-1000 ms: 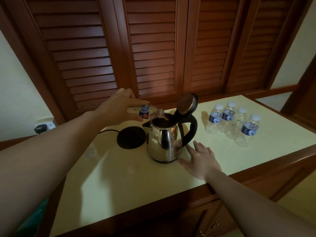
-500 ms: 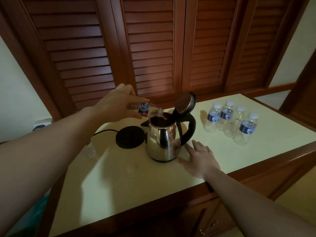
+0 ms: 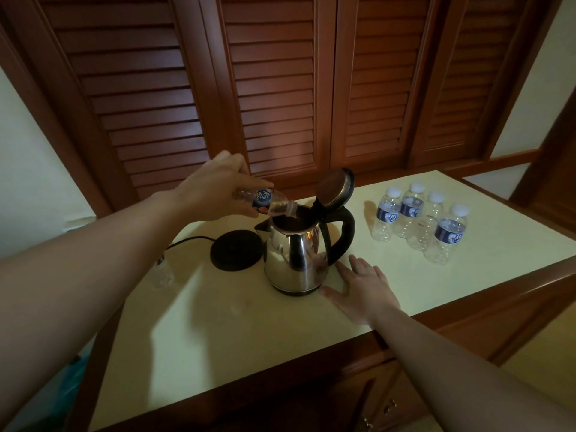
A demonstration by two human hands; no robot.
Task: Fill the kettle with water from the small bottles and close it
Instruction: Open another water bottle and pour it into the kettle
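Note:
A steel kettle [image 3: 293, 260] with a black handle stands on the pale counter [image 3: 237, 319], off its base, its lid [image 3: 335, 187] hinged up. My left hand [image 3: 215, 188] grips a small blue-labelled bottle [image 3: 265, 202] tipped almost level, its open mouth over the kettle's opening. My right hand [image 3: 363, 289] lies flat on the counter, fingers spread, just right of the kettle's foot. Several capped small bottles [image 3: 417, 222] stand grouped at the right.
The round black kettle base [image 3: 235, 251] with its cord sits left of the kettle. A clear bottle [image 3: 162, 271] stands further left, partly behind my forearm. Louvred wooden doors [image 3: 280, 88] rise behind the counter, and a wooden rail [image 3: 498, 291] edges its front.
The bottle stays tipped over the kettle's mouth, and my right hand has not left the counter. Only the camera view has shifted slightly.

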